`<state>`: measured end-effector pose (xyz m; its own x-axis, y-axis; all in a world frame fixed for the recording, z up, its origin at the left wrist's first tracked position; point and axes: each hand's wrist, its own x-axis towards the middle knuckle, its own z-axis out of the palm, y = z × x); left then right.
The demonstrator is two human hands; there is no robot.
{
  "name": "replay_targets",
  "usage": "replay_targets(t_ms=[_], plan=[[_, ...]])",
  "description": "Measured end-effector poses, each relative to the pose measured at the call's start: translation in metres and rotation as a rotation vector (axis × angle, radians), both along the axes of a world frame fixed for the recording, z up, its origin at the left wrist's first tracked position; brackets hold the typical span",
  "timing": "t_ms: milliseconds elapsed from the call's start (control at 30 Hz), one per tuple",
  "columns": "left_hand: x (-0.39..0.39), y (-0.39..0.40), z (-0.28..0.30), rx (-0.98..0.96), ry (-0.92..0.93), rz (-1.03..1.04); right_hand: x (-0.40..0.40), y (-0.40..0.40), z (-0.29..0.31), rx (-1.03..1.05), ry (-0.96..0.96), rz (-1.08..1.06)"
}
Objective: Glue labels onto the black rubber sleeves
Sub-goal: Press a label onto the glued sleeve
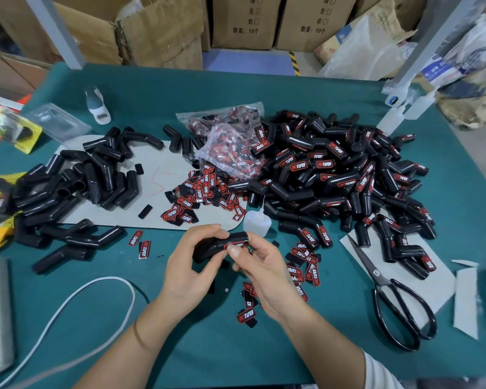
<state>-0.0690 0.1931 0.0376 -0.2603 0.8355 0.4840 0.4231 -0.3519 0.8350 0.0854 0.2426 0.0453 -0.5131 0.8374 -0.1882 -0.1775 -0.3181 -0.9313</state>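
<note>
Left hand (190,265) grips a bent black rubber sleeve (219,245) while right hand (260,265) thumb presses a red-and-black label (234,244) on; press firmly along every edge.

Left hand (192,265) grips a bent black rubber sleeve (222,245) above the green table (306,91). Right hand (260,269) presses a red label (234,244) onto it with the thumb. Unlabelled sleeve pile (76,186) left, labelled pile (340,175) right. Glue bottle (256,223) just beyond the hands; scissors (393,296) near right; loose labels (202,197) scattered centre.
</note>
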Motion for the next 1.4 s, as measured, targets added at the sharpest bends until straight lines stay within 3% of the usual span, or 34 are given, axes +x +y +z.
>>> replay_targets(t_ms=[433, 867, 1167, 1300, 1400], plan=[[-0.003, 0.001, -0.002, -0.032, -0.077, -0.047, 0.001, -0.001, 0.003, 0.038, -0.055, -0.033], [-0.011, 0.004, 0.007, -0.162, -0.37, -0.185, 0.0, -0.003, 0.021, 0.289, -0.235, 0.013], [-0.014, 0.005, 0.001, -0.272, -0.379, -0.289, 0.007, -0.001, 0.019, 0.563, -0.405, -0.055], [-0.014, 0.003, 0.0, -0.302, -0.54, -0.317, 0.011, -0.002, 0.024, 0.645, -0.399, -0.077], [-0.01, 0.001, 0.003, -0.347, -0.55, -0.358, 0.017, -0.008, 0.02, 0.645, -0.365, -0.144]])
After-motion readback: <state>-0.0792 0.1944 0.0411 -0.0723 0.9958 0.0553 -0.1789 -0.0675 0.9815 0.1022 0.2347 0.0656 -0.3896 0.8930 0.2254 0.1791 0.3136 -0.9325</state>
